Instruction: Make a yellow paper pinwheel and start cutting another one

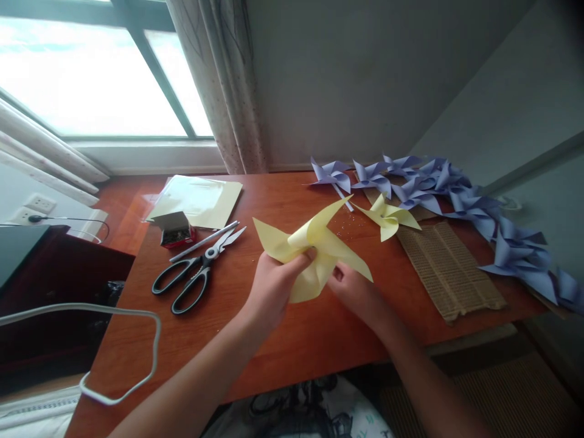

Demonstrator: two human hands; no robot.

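**Around the bench**

Wooden bench (319,340) stood under a window (91,79) w/ a pale curtain (219,85) at its right side. Black-handled scissors (196,277) lay left of centre, a white stick (204,241) just beside the blades. Small open box (176,230) sat near a bag of yellow sheets (201,201). Finished yellow pinwheel (387,218) lay by a ribbed cardboard piece (449,271); purple pinwheels (456,188) ran along the back & right edge. White cable (114,359) looped off the left edge.
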